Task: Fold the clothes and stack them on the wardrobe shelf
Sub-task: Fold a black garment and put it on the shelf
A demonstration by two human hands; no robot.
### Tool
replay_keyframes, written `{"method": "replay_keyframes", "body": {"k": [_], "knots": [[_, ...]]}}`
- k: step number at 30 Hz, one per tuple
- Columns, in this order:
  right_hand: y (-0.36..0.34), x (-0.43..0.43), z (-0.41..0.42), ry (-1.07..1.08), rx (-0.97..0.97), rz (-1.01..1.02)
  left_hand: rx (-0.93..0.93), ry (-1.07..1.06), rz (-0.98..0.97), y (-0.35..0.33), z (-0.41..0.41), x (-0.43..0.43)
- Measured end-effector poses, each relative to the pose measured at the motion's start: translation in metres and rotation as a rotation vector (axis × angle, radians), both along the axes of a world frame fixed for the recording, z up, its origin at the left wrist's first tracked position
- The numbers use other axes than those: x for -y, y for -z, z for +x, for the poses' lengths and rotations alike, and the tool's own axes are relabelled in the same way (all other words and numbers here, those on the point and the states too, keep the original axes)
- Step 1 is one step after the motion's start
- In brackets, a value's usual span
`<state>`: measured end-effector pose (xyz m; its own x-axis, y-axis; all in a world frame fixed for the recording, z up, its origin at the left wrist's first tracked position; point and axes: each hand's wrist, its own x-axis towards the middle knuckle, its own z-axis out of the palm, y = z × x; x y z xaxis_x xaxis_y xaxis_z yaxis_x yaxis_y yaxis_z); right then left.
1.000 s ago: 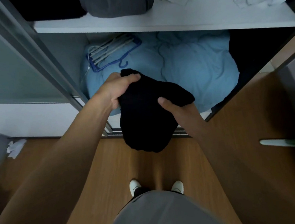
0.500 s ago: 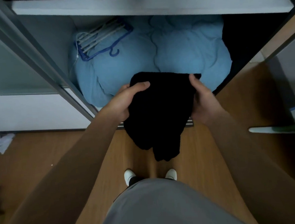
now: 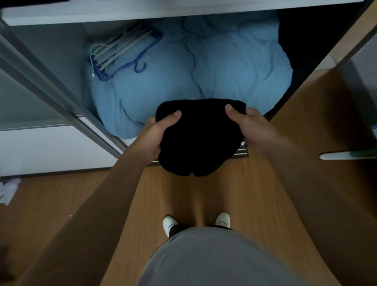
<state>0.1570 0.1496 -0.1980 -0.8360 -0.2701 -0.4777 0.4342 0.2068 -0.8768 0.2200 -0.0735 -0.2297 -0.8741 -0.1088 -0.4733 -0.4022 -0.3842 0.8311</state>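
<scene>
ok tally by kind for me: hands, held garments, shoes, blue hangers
hands: 2 (left hand, right hand)
held garments: 1 (black garment, gripped by both hands)
shoes: 2 (left shoe, right shoe)
blue hangers: 1 (blue hanger)
total: 6

Arms forward, left hand [image 3: 157, 134] gripping, right hand [image 3: 253, 127] gripping

Scene was dim and flatly lit with a bluish-grey cast; the white shelf [image 3: 193, 3] was the brightest surface, and the recess beneath it fell into shadow, deepest under its right end. Below the shelf the black garment [image 3: 201, 139] rendered as flat black with no fold detail, and the blue bedding [image 3: 240, 70] looked soft and faintly noisy. Wide-angle distortion splayed the sliding door frame [image 3: 47, 82] left of the shelf outward.
</scene>
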Motion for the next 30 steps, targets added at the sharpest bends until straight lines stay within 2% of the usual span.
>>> {"method": "replay_keyframes", "body": {"k": [3, 7, 9, 11, 13, 14, 15, 17, 19, 23, 30], "knots": [[-0.006, -0.009, -0.010, -0.141, -0.164, 0.215, -0.007, -0.019, -0.033, -0.003, -0.002, 0.003], [-0.012, -0.011, -0.024, -0.106, -0.269, 0.333, -0.020, 0.073, 0.000, -0.010, -0.002, 0.004], [-0.009, -0.011, -0.029, 0.007, -0.203, 0.227, -0.001, 0.146, 0.047, -0.016, -0.001, 0.004], [-0.003, -0.014, -0.029, 0.102, -0.039, -0.040, 0.029, 0.164, 0.084, -0.022, -0.001, 0.005], [0.009, -0.017, -0.020, 0.089, 0.075, -0.344, 0.035, 0.123, 0.117, -0.025, -0.001, 0.006], [0.017, -0.018, -0.014, 0.043, 0.108, -0.424, 0.030, 0.097, 0.133, -0.026, -0.001, 0.006], [0.026, -0.017, -0.007, -0.004, 0.123, -0.427, 0.022, 0.078, 0.147, -0.027, -0.001, 0.006], [0.037, -0.009, 0.004, -0.062, 0.099, -0.305, 0.013, 0.072, 0.162, -0.025, -0.001, 0.005], [0.039, -0.001, 0.008, -0.016, 0.074, -0.231, 0.011, 0.110, 0.173, -0.024, 0.001, 0.005], [0.027, -0.007, -0.002, 0.056, 0.190, -0.396, 0.023, 0.106, 0.142, -0.022, 0.005, 0.016], [-0.008, -0.008, -0.020, -0.015, 0.197, -0.383, 0.081, 0.115, 0.062, -0.032, 0.002, 0.034]]}}
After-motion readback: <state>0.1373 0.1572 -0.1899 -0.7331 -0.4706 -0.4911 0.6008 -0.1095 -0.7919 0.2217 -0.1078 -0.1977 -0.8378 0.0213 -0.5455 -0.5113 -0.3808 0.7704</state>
